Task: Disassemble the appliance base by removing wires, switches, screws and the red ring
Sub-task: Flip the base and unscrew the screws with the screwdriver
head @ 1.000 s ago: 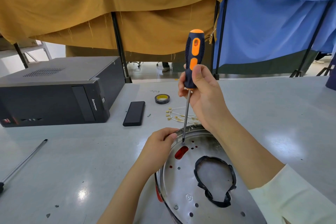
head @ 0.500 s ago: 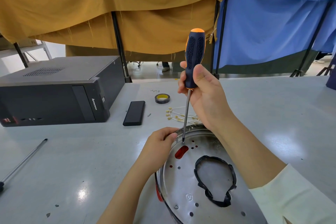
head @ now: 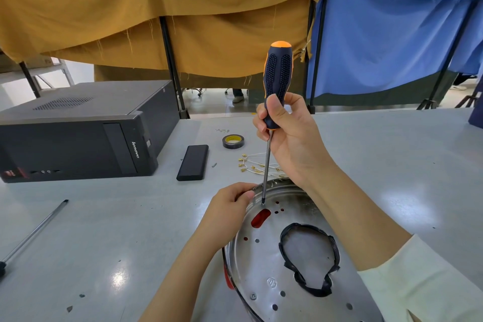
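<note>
At 5 o'clock on grey tabletop [head: 78,230], I see round silver metal appliance base [head: 264,264]; left hand [head: 230,206] grips its rim, right hand [head: 290,136] clamped round black-and-orange screwdriver [head: 277,78], tip upright on plate.

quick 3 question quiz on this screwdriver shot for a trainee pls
1. True or false: the right hand grips the screwdriver by its handle.
2. What does the left hand hold? A) tape roll B) rim of the metal appliance base C) black case
3. What lies on the table just beyond the base?

Key: 1 true. 2 B. 3 white wires with brass terminals.
</note>
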`<action>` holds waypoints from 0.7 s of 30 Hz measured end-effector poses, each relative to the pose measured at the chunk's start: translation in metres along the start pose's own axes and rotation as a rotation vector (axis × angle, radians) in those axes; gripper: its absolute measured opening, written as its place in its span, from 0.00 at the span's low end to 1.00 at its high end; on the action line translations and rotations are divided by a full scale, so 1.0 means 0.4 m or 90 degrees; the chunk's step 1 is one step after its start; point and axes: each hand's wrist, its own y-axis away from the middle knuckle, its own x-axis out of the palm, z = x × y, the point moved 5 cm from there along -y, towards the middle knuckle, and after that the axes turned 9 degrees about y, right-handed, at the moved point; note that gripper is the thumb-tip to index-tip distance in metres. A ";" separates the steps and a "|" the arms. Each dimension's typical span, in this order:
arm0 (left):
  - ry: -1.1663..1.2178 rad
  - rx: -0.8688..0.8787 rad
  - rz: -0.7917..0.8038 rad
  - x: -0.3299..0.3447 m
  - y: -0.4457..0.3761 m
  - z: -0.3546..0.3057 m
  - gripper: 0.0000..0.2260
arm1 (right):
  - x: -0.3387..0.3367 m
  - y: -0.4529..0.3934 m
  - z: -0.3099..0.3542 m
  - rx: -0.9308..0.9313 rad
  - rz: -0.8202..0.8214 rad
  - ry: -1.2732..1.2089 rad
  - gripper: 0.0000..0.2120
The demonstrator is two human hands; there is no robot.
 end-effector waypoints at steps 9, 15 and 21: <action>-0.010 0.001 0.001 0.000 -0.001 0.001 0.12 | -0.013 -0.008 -0.016 -0.012 -0.013 0.050 0.11; -0.010 -0.004 -0.004 -0.001 -0.001 0.003 0.12 | -0.013 -0.008 -0.015 -0.007 -0.020 0.090 0.13; -0.004 -0.005 -0.001 -0.001 -0.002 0.005 0.12 | 0.000 0.001 -0.019 -0.013 0.035 0.079 0.13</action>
